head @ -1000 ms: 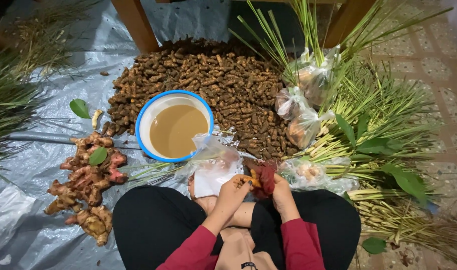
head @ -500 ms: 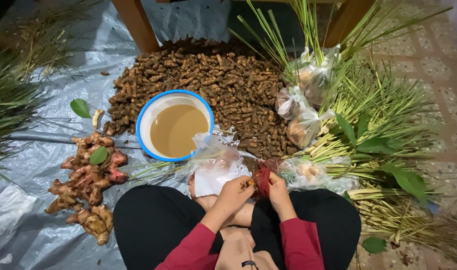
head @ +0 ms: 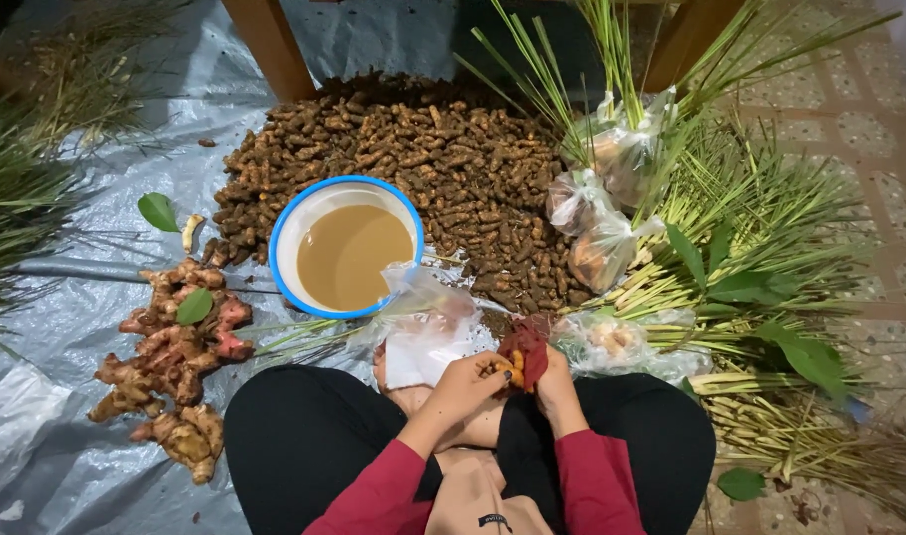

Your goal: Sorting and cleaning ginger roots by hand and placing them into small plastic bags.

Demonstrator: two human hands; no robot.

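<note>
I sit cross-legged on a plastic sheet with both hands together over my lap. My left hand (head: 460, 384) pinches a small orange turmeric piece (head: 508, 371) at the mouth of a dark red mesh bag (head: 527, 347). Touching the left hand's fingertips, my right hand (head: 556, 382) grips that bag from the right side. A clear plastic bag with white paper (head: 423, 337) lies just left of my hands. Beyond them spreads a big heap of brown turmeric roots (head: 423, 159).
A blue-rimmed white bowl of brownish liquid (head: 346, 248) stands ahead on the left. Ginger-like roots (head: 170, 357) lie on the grey sheet (head: 66, 297) at the left. Lemongrass stalks (head: 750, 258) and tied clear bags (head: 602, 238) fill the right. Two wooden legs (head: 270, 45) stand behind.
My right hand has shifted slightly left, closing against the left hand, and the red mesh bag has bunched up between them. Everything else has stayed put.
</note>
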